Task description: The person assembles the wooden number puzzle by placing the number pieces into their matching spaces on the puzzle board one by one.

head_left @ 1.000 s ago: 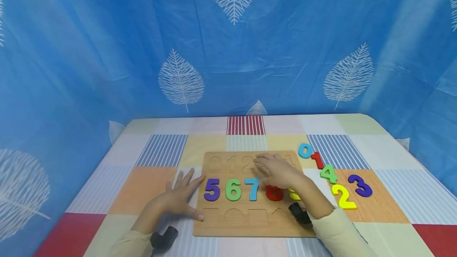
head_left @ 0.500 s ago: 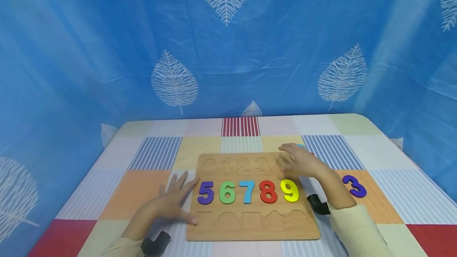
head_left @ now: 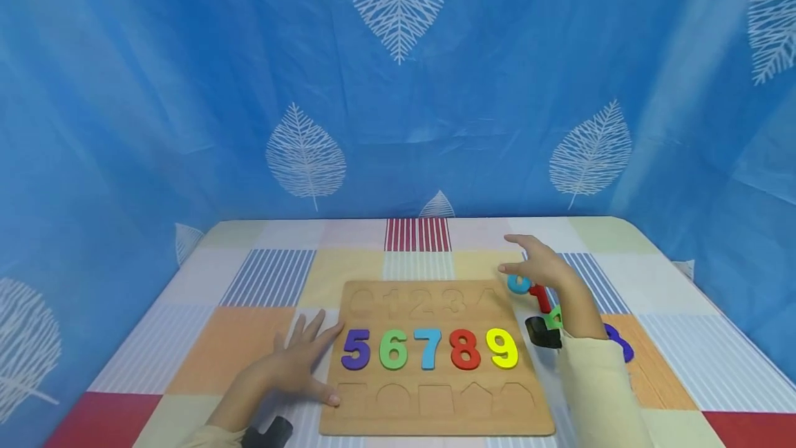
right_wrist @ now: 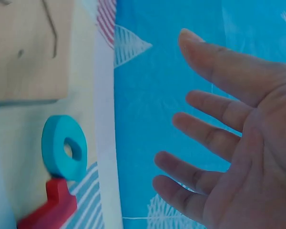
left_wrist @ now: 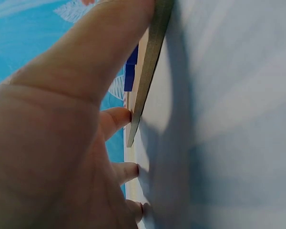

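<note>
A wooden number puzzle board (head_left: 435, 427) lies on the table, its middle row filled by a purple 5 (head_left: 356, 350), green 6 (head_left: 393, 350), blue 7 (head_left: 428, 349), red 8 (head_left: 465, 349) and yellow 9 (head_left: 501, 348). My left hand (head_left: 292, 368) spreads along the board's left edge, thumb and a finger touching it. Above the blue 0 (right_wrist: 62, 148), my right hand (head_left: 539, 265) hovers with spread fingers, holding nothing. Beside the 0 lies a red 1 (right_wrist: 55, 205). The green 4 (head_left: 553, 317) and purple 3 (head_left: 619, 343) are partly hidden by the right arm.
Outlined number recesses run along the board's top row, with shape recesses along the bottom row. A patchwork tablecloth (head_left: 242, 337) covers the table. Behind it hangs a blue curtain (head_left: 435, 123) with white leaf prints.
My right hand has moved from over the board, right and away, to above the blue 0, uncovering the red 8 and yellow 9. My left hand stays at the board's edge.
</note>
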Tool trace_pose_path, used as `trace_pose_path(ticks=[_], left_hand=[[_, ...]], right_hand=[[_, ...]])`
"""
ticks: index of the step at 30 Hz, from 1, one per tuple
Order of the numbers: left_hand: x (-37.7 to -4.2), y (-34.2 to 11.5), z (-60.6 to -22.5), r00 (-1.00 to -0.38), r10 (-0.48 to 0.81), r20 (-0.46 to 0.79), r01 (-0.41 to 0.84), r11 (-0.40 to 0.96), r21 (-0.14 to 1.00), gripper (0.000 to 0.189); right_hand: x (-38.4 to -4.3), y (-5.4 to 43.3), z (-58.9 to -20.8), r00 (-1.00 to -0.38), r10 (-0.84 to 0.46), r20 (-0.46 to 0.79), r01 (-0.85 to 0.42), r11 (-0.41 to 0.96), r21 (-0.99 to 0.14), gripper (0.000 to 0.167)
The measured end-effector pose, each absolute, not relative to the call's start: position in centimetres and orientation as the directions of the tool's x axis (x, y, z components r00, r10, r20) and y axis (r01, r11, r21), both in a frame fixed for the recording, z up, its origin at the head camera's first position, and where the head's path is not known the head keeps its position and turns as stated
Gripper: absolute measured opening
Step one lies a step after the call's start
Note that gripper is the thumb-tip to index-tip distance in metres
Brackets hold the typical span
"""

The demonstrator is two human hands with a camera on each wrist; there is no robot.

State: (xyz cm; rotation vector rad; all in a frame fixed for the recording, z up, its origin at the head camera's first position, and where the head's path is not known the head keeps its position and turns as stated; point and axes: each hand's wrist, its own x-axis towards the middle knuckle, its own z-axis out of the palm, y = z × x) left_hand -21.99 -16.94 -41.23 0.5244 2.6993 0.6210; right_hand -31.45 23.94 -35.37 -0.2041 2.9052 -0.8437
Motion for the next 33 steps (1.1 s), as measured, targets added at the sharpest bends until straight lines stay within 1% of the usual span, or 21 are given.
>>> trace_pose_path(ticks=[2,4,9,13,18,25,33], left_hand=[[-22.0,-16.9,-41.4,-0.88,0.417,-0.228,0.274,0.838,0.472,0.11],[-22.1,-16.8,-41.6,-0.88,0.42,-0.224,0.279,0.836,0.472,0.11],[-22.1,-16.7,-41.8,-0.879,0.422,-0.221,0.285,0.837,0.467,0.11],[-21.9,-16.8,-41.6,-0.883,0.413,-0.223,0.276,0.841,0.466,0.11],[-21.7,-17.1,-41.3,-0.889,0.4,-0.223,0.267,0.848,0.458,0.111],[-21.8,-17.5,-41.3,-0.892,0.392,-0.223,0.262,0.852,0.453,0.111],[-22.9,-16.7,-41.6,-0.875,0.41,-0.258,0.265,0.851,0.454,0.11]], right_hand=[[-31.7,24.1,-35.9,-0.988,-0.127,-0.09,-0.054,0.825,-0.562,0.073],[-31.9,24.4,-36.6,-0.988,-0.117,-0.104,-0.036,0.817,-0.575,0.073],[-32.3,25.1,-38.7,-0.977,-0.146,-0.154,-0.03,0.812,-0.582,0.071],[-32.6,25.5,-39.4,-0.975,-0.145,-0.17,-0.027,0.831,-0.556,0.072],[-32.6,25.4,-39.3,-0.972,-0.119,-0.205,0.006,0.852,-0.524,0.072],[-32.7,25.1,-39.4,-0.965,-0.052,-0.256,0.076,0.883,-0.464,0.07],[-32.3,26.3,-39.4,-0.969,-0.043,-0.243,0.06,0.914,-0.402,0.067]])
